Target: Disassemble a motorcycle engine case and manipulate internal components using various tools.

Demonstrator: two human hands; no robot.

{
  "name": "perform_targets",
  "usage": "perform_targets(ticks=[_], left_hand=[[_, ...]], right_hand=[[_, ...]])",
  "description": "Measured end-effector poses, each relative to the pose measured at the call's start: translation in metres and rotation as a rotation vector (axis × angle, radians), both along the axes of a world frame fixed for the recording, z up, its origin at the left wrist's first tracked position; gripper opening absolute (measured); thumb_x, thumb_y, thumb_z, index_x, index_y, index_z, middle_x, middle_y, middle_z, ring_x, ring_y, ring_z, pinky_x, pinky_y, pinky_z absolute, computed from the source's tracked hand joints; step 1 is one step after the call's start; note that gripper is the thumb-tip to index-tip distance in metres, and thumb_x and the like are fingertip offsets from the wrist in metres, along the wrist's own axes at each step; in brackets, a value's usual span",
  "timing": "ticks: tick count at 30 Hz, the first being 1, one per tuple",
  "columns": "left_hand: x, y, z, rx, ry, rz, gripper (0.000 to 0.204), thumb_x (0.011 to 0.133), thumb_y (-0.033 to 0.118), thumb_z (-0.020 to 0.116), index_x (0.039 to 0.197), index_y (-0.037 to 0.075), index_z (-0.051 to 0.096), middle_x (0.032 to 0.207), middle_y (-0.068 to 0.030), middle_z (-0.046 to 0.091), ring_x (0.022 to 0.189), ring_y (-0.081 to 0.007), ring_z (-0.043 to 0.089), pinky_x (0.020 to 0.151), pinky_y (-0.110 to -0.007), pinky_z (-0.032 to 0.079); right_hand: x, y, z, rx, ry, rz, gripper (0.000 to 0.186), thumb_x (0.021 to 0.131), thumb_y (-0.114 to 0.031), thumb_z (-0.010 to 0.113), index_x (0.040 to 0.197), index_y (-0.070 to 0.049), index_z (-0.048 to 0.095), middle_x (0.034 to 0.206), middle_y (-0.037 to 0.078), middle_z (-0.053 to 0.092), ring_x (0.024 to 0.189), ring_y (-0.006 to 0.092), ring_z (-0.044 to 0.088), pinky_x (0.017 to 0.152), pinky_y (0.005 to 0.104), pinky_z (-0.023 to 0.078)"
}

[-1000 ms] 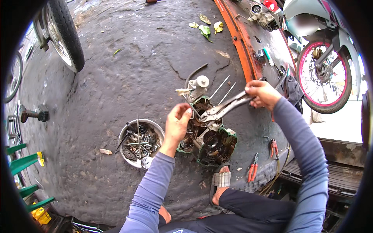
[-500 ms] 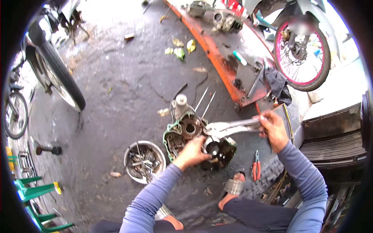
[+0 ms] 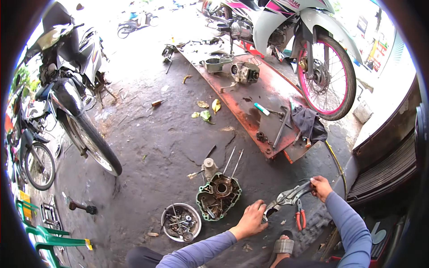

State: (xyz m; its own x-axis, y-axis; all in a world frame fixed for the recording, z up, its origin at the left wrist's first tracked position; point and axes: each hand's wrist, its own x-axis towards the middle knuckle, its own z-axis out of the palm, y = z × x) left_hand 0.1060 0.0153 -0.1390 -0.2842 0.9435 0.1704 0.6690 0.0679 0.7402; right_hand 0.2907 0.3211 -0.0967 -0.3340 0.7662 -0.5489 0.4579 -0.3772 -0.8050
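My right hand grips the handles of silver locking pliers, whose jaws point down-left at a metal piece beside my left hand. My left hand is closed on that piece, mostly hidden by the fingers. Left of it on the dark floor lies an open engine casing with a green edge, a pale upright cylinder and two long studs behind. A steel bowl of bolts and small parts stands farther left. Red-handled pliers lie below the locking pliers.
An orange metal platform holds engine parts, tools and a dark cloth, with a pink-rimmed motorbike behind. Motorbikes stand at left, above a green plastic chair. Dark slatted metal borders the right side.
My view has tipped up, showing more motorbikes. My hands and the locking pliers have moved away from the green-edged casing to its right; the darker casing piece beside it no longer shows there.
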Motion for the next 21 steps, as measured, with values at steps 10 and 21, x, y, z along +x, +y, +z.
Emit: perform_targets(ticks=[10, 21], left_hand=[[0.026, 0.005, -0.004, 0.087, -0.099, 0.156, 0.055, 0.072, 0.021, 0.072, 0.116, -0.002, 0.05, 0.109, -0.022, 0.059, 0.101, -0.0397, 0.059, 0.087, -0.045, 0.047], [0.011, 0.019, 0.0, 0.042, -0.101, 0.069, 0.06, 0.072, 0.022, 0.075, 0.12, -0.003, 0.049, 0.117, -0.0224, 0.057, 0.108, -0.0396, 0.057, 0.092, -0.045, 0.046]], right_hand=[[-0.16, 0.036, 0.039, 0.688, -0.443, 1.218, 0.067, 0.08, -0.042, 0.076, 0.125, 0.003, 0.057, 0.11, 0.022, 0.067, 0.09, 0.0307, 0.068, 0.079, 0.0419, 0.054], [-0.28, -0.109, 0.101, 0.363, -0.477, 1.528, 0.071, 0.082, -0.039, 0.075, 0.136, -0.004, 0.047, 0.124, 0.019, 0.061, 0.11, 0.0306, 0.061, 0.081, 0.0432, 0.055]])
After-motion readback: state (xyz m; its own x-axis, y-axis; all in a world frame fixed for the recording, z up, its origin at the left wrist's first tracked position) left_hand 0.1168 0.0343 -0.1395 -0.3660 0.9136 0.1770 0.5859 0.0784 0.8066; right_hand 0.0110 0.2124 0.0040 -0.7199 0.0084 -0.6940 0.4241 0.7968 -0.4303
